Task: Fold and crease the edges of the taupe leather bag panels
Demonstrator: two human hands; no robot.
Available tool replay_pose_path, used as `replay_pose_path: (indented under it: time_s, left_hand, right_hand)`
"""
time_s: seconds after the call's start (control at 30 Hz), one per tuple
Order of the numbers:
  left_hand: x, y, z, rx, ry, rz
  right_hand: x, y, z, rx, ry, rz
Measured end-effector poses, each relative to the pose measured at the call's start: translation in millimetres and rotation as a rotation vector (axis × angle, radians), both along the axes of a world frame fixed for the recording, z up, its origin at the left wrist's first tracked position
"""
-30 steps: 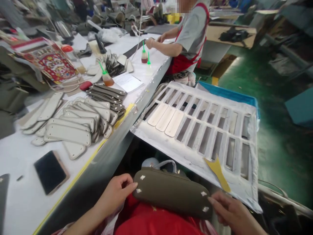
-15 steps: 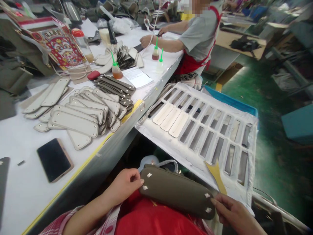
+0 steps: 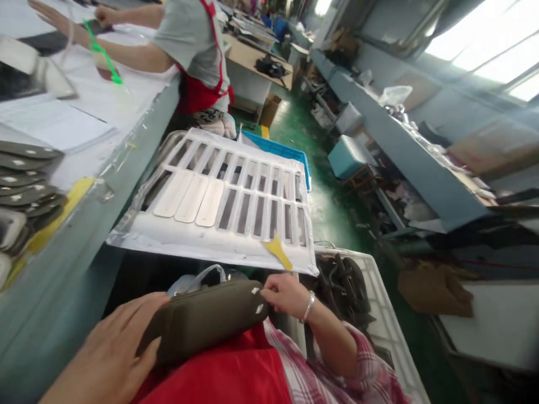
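Note:
A dark olive oblong panel [image 3: 210, 314] with rounded ends lies across my lap, over a red apron. Two small white marks show at its right end. My left hand [image 3: 120, 342] wraps round the panel's left end and hides it, fingers behind and thumb in front. At the other end, the fingertips of my right hand [image 3: 288, 294] pinch the edge. Just beyond stands a white slotted rack [image 3: 236, 247] with three cream oblong panels [image 3: 191, 199] in its upper left part. A yellow forked strip [image 3: 278, 253] lies on its near border.
Along the left runs a worktable [image 3: 138, 134] bearing stacked olive panels [image 3: 25, 174] and a green-spouted bottle [image 3: 103, 62]. A co-worker [image 3: 189, 50] works there. A blue crate [image 3: 282, 147] sits behind the rack; at right, a white crate [image 3: 391, 314] holds dark items [image 3: 347, 286].
The view has swung right, so the phone and most of the panel pile are out of sight. My left hand has moved further round the panel's end, and the panel's right end is now higher.

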State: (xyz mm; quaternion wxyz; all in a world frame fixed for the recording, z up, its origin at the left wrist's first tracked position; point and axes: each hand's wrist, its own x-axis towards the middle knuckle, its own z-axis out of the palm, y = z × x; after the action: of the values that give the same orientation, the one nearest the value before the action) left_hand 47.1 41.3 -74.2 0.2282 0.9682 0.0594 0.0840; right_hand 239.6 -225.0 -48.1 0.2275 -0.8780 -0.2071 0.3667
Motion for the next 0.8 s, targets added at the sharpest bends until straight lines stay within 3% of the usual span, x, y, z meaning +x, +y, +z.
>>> replay_pose_path:
  time_s: [0.1, 0.2, 0.27, 0.43, 0.8]
  left_hand:
    - [45.7, -48.6, 8.8, -0.004, -0.022, -0.287]
    - [82.3, -93.1, 4.2, 0.022, 0.004, -0.396]
    - [94.9, -110.8, -4.6, 0.047, 0.031, -0.417]
    - [99.0, -123.1, -16.5, 0.086, 0.076, -0.406]
    - [96.9, -133.4, -11.8, 0.143, 0.048, -0.358]
  right_hand:
    - [-1.0, -2.3, 6.1, -0.001, -0.027, 0.038]
    - [-1.0, -3.8, 11.6, 0.005, -0.051, 0.081]
    - [0.4, -5.8, 11.4, 0.012, -0.084, 0.103]
    - [4.7, -12.9, 2.2, 0.06, -0.174, 0.161]
    - [6.2, -17.1, 0.9, 0.049, -0.213, 0.212]
